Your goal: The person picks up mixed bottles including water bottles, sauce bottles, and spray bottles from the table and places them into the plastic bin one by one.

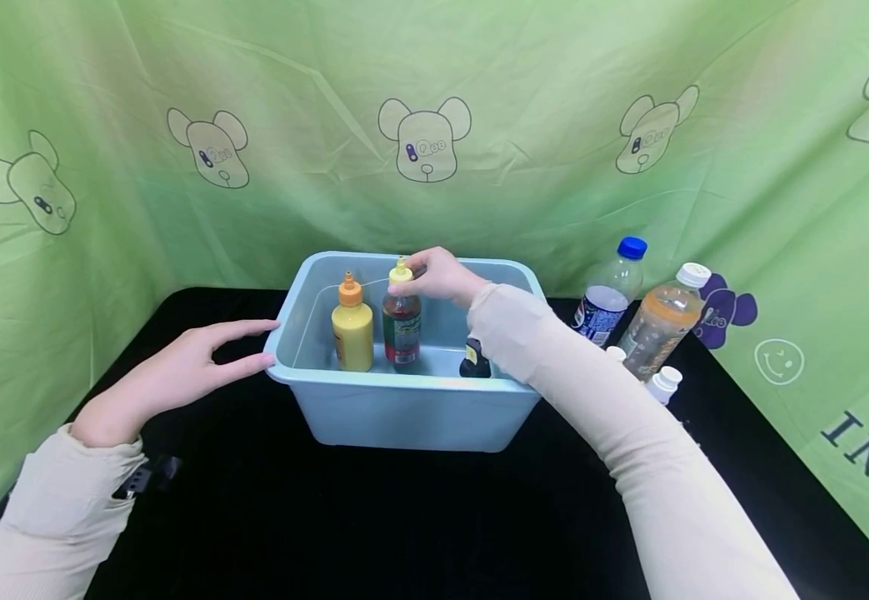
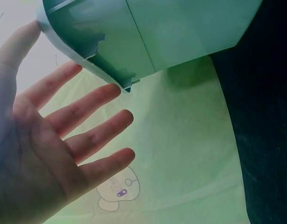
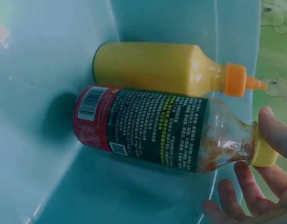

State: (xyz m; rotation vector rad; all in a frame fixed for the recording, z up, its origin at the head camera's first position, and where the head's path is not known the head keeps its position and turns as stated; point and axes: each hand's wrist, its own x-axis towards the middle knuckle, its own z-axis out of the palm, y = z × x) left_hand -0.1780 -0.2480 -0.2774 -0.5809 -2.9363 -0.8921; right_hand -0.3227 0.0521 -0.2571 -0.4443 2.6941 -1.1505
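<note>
A light blue plastic bin stands on the black table. My left hand touches its left rim, fingers spread and straight in the left wrist view. Inside the bin, my right hand pinches the yellow cap of a sauce bottle between thumb and fingers. That bottle is clear with a red and dark green label. Left of it stands a yellow squeeze bottle with an orange nozzle cap. A small black bottle-like thing is in the bin's right part, partly hidden by my right sleeve.
Right of the bin stand a clear bottle with a blue cap and a larger one with a white cap. Smaller white-capped containers show beside my right forearm. A green printed cloth hangs behind and at the sides.
</note>
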